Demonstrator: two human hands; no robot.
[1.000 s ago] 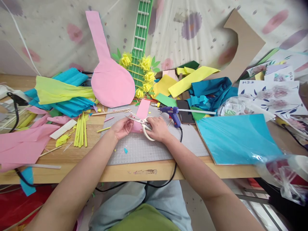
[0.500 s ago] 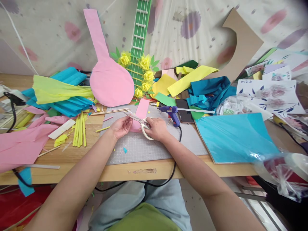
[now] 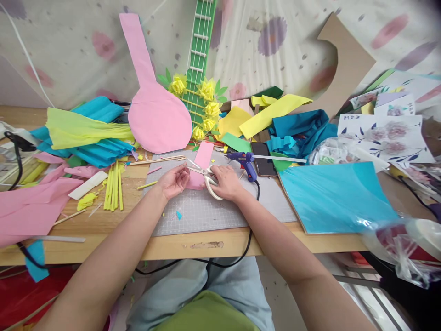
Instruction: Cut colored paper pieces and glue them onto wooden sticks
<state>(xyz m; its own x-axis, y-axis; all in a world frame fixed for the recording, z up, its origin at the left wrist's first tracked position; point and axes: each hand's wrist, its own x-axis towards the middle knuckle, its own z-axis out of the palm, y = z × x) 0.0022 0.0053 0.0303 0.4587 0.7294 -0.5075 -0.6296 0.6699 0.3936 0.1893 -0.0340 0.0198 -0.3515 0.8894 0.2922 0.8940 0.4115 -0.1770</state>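
White-handled scissors are gripped in my right hand above the grey cutting mat, their blades parted and pointing left. My left hand is beside the blade tips with its fingers curled and pressed together; whatever they hold is too small to make out. A pink strip lies on the mat beneath the scissors. The purple glue gun rests just right of my right hand, a white stick in its back end.
Behind the mat stand a pink banjo-shaped cutout and a green fretboard with yellow flowers. Yellow strips and crepe paper lie left. A phone and blue board are right; a black cord crosses the table edge.
The scissor blades have opened wider, and the handles have shifted slightly right with my right hand. My left hand has barely moved.
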